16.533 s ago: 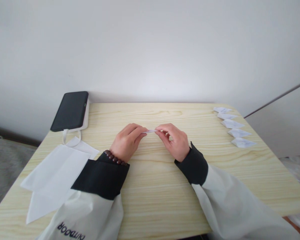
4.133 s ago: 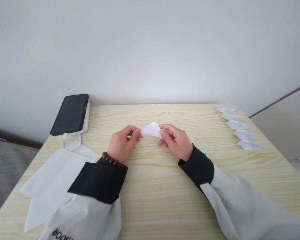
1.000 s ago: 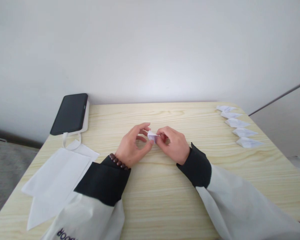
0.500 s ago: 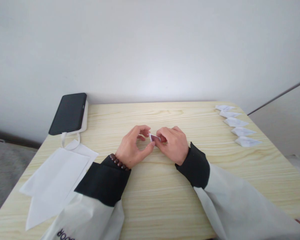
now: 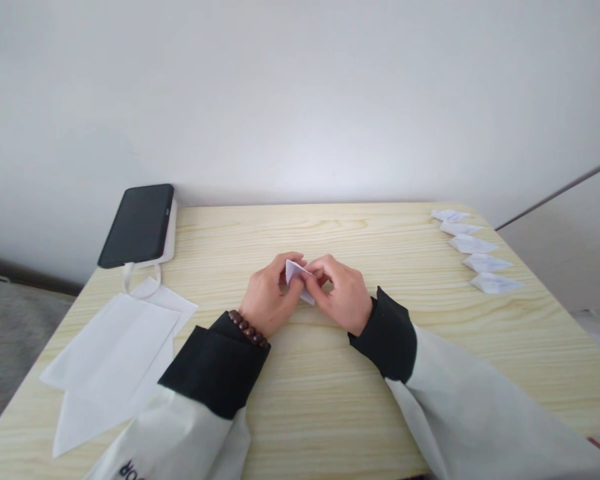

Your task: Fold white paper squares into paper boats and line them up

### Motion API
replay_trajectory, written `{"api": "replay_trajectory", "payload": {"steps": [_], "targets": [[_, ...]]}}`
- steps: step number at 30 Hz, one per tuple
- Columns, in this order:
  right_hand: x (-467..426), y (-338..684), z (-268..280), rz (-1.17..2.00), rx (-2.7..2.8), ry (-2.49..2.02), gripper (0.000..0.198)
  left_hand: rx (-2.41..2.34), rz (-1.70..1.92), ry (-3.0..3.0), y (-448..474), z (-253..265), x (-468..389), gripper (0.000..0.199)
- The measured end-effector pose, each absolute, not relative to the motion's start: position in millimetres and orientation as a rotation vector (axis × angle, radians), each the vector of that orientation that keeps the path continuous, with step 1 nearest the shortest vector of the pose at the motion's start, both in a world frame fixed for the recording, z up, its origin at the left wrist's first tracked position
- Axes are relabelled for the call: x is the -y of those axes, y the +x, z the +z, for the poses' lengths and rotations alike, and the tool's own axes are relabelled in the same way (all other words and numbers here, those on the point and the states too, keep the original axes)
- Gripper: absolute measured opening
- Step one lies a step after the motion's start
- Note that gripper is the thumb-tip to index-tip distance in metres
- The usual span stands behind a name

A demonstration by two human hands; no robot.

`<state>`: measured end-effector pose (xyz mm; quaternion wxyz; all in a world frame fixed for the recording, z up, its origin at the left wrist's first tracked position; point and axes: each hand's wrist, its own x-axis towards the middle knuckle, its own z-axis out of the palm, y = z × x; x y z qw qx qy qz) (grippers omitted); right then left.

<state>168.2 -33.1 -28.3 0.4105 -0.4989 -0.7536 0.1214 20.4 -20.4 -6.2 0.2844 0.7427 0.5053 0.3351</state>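
Note:
A small folded piece of white paper (image 5: 293, 269) is held between my two hands above the middle of the wooden table (image 5: 330, 400). My left hand (image 5: 273, 293) grips its left side, the thumb pressed on the near face and the fingers behind. On the other side, my right hand (image 5: 343, 293) pinches the paper between thumb and fingertips. Part of the paper is hidden by the fingers. A dark beaded bracelet (image 5: 249, 328) circles my left wrist.
Several folded white paper boats (image 5: 474, 244) form a row along the table's right edge. Loose white sheets (image 5: 120, 347) overlap at the left. Behind them lies a black-screened device (image 5: 137, 223) on a white base, with a white cable loop (image 5: 126, 279). A white wall rises behind the table.
My left hand has closed onto the paper, where its fingers were apart before. The paper has shifted slightly left, and more of its white surface now shows.

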Motion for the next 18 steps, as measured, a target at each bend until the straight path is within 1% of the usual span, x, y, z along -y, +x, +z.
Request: {"api": "replay_trajectory", "payload": {"steps": [3, 8, 13, 15, 18], "targets": [[34.2, 166.8, -27.3, 0.41, 1.841, -1.295, 0.004, -1.397, 0.89, 1.962, 21.2, -9.2, 19.2, 0.021], [32.7, 168.1, -25.0, 0.479, 1.824, -1.336, 0.012, -1.385, 0.915, 1.98, 18.4, -11.7, 16.9, 0.023], [32.8, 168.5, -25.4, 0.45, 1.918, -1.31, 0.019, -1.315, 0.91, 2.072, 15.4, -10.0, 17.8, 0.033], [33.3, 169.3, -25.7, 0.437, 1.917, -1.298, 0.019, -1.296, 0.935, 1.986, 15.2, -10.3, 17.4, 0.037], [33.5, 171.5, -25.4, 0.527, 1.89, -1.235, 0.021, -1.175, 0.982, 1.696, 15.5, -12.4, 14.8, 0.032]]}}
